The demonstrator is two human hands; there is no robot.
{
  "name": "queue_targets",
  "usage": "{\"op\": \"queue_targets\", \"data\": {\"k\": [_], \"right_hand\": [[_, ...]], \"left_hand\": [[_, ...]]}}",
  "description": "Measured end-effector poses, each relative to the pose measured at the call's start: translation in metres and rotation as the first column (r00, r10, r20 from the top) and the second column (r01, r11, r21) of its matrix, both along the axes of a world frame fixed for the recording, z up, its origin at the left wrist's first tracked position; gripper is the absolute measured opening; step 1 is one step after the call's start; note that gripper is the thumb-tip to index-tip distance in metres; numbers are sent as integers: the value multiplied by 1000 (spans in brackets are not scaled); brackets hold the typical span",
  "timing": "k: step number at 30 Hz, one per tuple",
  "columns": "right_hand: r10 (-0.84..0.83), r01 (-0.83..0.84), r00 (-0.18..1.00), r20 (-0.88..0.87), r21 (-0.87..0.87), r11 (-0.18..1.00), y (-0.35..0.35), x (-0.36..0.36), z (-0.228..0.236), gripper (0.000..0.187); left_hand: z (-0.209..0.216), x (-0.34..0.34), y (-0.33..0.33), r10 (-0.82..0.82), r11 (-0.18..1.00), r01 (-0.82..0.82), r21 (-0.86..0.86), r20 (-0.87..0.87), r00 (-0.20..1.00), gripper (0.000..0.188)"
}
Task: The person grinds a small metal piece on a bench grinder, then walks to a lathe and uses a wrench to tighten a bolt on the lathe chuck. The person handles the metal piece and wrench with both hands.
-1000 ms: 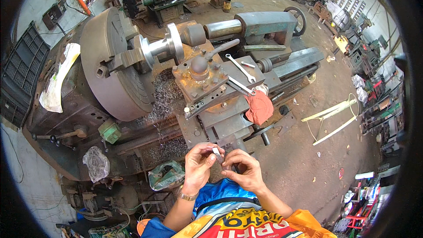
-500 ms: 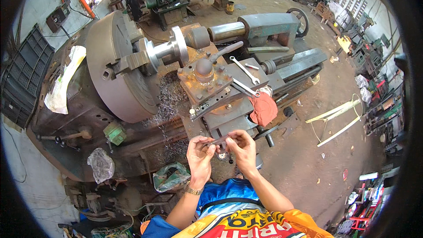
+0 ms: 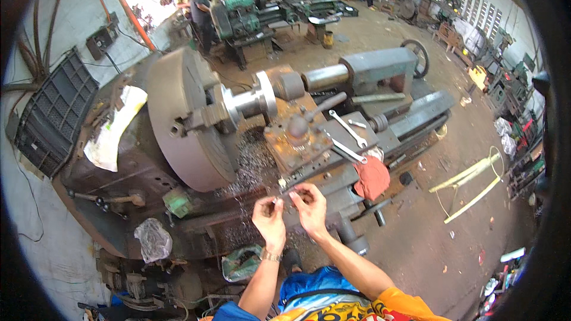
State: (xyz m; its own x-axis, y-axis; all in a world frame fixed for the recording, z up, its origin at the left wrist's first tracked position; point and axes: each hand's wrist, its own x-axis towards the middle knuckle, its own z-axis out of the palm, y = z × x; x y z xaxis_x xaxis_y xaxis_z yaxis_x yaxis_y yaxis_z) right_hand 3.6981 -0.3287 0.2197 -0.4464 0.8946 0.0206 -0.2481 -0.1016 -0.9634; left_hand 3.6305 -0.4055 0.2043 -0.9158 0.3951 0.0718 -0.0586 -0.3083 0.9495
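My left hand point(image 3: 270, 223) and my right hand point(image 3: 310, 210) are raised close together in front of a large lathe's carriage. The right fingers pinch a small dark bar point(image 3: 285, 189), only partly visible. My left fingers are curled in, thumb against the fingertips; what they hold, if anything, is too small to make out. Just beyond the hands is the rusty tool post point(image 3: 292, 151) with its lever handle. A shiny flanged metal workpiece point(image 3: 245, 102) sits between the big round chuck point(image 3: 181, 120) and the tailstock point(image 3: 380, 65).
Spanners point(image 3: 348, 129) and a red cloth point(image 3: 372, 179) lie on the carriage. Metal shavings point(image 3: 252, 163) are heaped under the workpiece. A clear plastic bag point(image 3: 153, 240) is at the left front, a white cloth point(image 3: 116, 131) on the headstock. People point(image 3: 202, 15) stand beside another lathe.
My view has tilted up, so the lathe appears lower and further right. My hands, together on the dark bar before, have drawn slightly apart, and the bar is now by the right fingers.
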Motion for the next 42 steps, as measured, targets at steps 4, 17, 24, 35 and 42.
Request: {"op": "queue_targets", "data": {"k": [4, 17, 24, 35, 42], "right_hand": [[-27, 27, 999, 19, 5, 1000, 0, -3, -2, 18], [-105, 105, 994, 28, 13, 994, 0, -8, 1, 14], [-113, 113, 994, 2, 4, 994, -1, -8, 3, 13], [-123, 122, 992, 6, 32, 992, 1, -12, -6, 12], [-104, 103, 992, 70, 29, 994, 1, -12, 2, 11]], "left_hand": [[1, -1, 2, -1, 1000, 1, -19, -8, 1000, 17], [-1, -3, 5, 22, 997, -29, -74, -92, 995, 20], [4, -7, 4, -14, 991, -3, -134, -126, 992, 23], [0, -12, 3, -29, 988, 7, -156, -139, 990, 18], [3, -17, 6, -25, 987, -1, -160, -161, 987, 17]]}}
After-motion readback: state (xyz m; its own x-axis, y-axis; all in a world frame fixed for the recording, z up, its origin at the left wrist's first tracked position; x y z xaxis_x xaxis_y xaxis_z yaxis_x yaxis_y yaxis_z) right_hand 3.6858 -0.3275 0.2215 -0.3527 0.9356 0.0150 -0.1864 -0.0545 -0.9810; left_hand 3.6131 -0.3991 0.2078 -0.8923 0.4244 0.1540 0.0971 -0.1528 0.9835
